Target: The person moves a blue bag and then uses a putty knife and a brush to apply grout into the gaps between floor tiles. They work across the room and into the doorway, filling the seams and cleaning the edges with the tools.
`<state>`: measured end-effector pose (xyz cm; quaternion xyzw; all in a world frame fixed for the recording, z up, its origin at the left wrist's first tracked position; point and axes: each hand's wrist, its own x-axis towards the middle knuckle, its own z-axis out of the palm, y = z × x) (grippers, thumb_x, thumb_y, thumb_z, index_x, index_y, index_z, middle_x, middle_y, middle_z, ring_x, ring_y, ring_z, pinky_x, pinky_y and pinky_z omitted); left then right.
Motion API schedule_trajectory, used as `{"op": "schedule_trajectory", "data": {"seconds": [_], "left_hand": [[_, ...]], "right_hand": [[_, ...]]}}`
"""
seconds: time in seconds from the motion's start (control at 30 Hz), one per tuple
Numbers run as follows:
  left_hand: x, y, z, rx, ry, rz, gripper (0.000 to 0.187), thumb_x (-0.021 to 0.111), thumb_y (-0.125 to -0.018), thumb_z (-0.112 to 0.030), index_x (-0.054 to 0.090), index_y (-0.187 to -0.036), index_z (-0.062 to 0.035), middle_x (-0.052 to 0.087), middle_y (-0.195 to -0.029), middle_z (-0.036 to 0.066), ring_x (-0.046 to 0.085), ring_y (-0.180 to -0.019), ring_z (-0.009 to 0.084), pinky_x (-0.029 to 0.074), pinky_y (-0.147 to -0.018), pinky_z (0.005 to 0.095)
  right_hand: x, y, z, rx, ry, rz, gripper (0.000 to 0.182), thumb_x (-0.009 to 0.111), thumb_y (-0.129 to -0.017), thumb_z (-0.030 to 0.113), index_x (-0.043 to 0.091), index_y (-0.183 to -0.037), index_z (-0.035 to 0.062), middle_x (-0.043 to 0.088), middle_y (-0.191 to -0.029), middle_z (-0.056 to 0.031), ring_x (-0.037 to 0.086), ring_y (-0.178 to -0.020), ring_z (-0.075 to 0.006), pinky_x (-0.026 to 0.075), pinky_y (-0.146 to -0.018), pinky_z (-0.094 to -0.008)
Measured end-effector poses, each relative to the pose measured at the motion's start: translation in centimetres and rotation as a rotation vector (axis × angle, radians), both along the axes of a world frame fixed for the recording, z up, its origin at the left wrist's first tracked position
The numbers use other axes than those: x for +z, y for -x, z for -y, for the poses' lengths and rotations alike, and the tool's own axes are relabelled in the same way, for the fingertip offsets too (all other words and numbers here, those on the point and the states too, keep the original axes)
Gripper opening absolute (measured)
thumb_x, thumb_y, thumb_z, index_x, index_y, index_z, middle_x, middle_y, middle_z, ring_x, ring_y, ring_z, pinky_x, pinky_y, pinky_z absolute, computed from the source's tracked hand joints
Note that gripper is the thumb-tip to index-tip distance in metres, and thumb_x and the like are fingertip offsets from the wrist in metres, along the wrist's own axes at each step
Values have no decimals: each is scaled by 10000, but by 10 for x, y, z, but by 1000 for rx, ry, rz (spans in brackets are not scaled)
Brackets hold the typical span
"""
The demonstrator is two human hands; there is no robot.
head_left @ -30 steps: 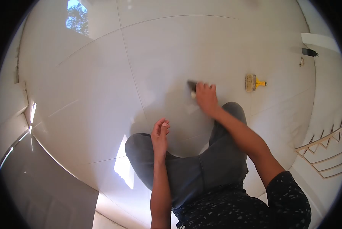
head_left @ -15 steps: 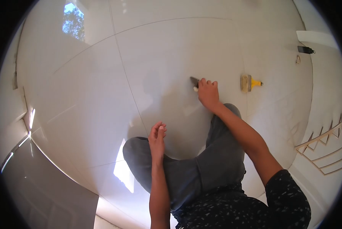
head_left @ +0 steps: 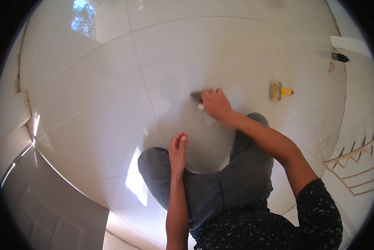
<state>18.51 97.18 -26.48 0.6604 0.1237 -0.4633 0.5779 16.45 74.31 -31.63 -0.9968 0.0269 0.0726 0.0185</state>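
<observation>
My right hand (head_left: pixel 216 105) is closed around a small scraper (head_left: pixel 196 97), with its dark, pointed blade against or just above the glossy pale tiled floor (head_left: pixel 220 50). A whitish bit shows below my fingers, and most of the handle is hidden in my grip. My left hand (head_left: pixel 178 151) is over my left knee, its fingers loosely curled and apart, with nothing visible in it. A wide brush (head_left: pixel 276 91) with a yellow handle lies on the floor to the right of my right hand.
At the far right are a black object (head_left: pixel 340 57) and a small loop-shaped item (head_left: pixel 331 67) near the wall. A metal rack (head_left: pixel 349 166) stands lower on that side. A grey panel (head_left: pixel 57 200) fills the lower left. Sunlight (head_left: pixel 137 185) falls beside my left leg.
My right hand has moved left and slightly down with the scraper. My left hand keeps about the same pose, and the whole view has shifted slightly.
</observation>
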Motion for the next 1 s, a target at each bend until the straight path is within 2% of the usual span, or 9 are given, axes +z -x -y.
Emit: {"op": "schedule_trajectory", "data": {"seconds": [0.23, 0.3, 0.47, 0.6, 0.67, 0.7, 0.8, 0.87, 1.0], "left_hand": [[4, 2, 6, -12, -14, -25, 381, 534, -900, -248, 503, -1172, 17, 589, -1076, 98, 537, -972, 144, 411, -861, 270], [1, 5, 12, -51, 16, 19, 384, 527, -903, -253, 501, -1171, 20, 587, -1085, 102, 537, -990, 158, 412, -871, 282], [4, -5, 58, -25, 204, 241, 392, 501, -912, -269, 501, -1160, 34, 586, -1089, 117, 537, -1033, 216, 409, -900, 327], [-4, -29, 82, -2, 53, 257, 370, 509, -904, -263, 524, -1106, 47, 595, -1042, 141, 546, -944, 237, 417, -846, 342], [-16, -41, 83, -27, -89, 424, 346, 517, -896, -253, 541, -1058, 52, 603, -985, 144, 549, -881, 238, 423, -806, 348], [-29, -56, 75, -53, -185, 595, 328, 524, -892, -244, 553, -1023, 54, 609, -940, 141, 550, -840, 234, 428, -778, 350], [-48, -105, 68, -83, -409, 759, 297, 574, -858, -225, 568, -957, 56, 615, -855, 136, 566, -766, 238, 449, -725, 348], [-53, -123, 84, 47, -352, 815, 286, 630, -809, -206, 570, -914, 53, 616, -813, 151, 574, -712, 256, 463, -671, 358], [-67, -87, 172, -311, -477, 1078, 297, 671, -760, -252, 550, -885, -12, 607, -732, 170, 593, -687, 353, 472, -637, 402]], "right_hand": [[-9, 0, 14, -21, 39, 88, 109, 506, -745, 109, 547, -794, 21, 511, -784, -105, 528, -683, -245, 412, -583, -369], [-6, -27, 54, -333, 216, -25, 94, 528, -750, 107, 574, -777, 30, 532, -847, -115, 546, -743, -234, 432, -585, -353], [61, -30, 19, -571, -340, -194, 171, 506, -784, 80, 554, -928, 2, 546, -882, -126, 566, -798, -306, 464, -673, -419], [94, 15, -15, -216, -900, -189, 460, 625, -754, 153, 497, -1180, 37, 474, -1204, -113, 541, -1036, -297, 444, -872, -362], [87, 42, 21, -365, -1443, -150, 545, 686, -745, 213, 467, -1215, 44, 433, -1242, -111, 555, -1017, -232, 459, -850, -347], [83, 61, 40, -889, -1544, -194, 555, 720, -735, 236, 476, -1183, 19, 512, -1170, -101, 526, -1007, -202, 447, -826, -318], [31, 150, 118, -1318, -518, 294, 488, 710, -752, 248, 505, -1116, -5, 533, -1074, -147, 547, -945, -222, 455, -791, -328], [7, 217, 177, -1666, -546, 305, 646, 727, -730, 330, 466, -1181, -52, 526, -1031, -154, 532, -931, -221, 452, -776, -330], [28, 206, 195, -2020, -707, 401, 807, 738, -705, 419, 409, -1227, -100, 520, -902, -81, 521, -754, -141, 460, -648, -288]]}}
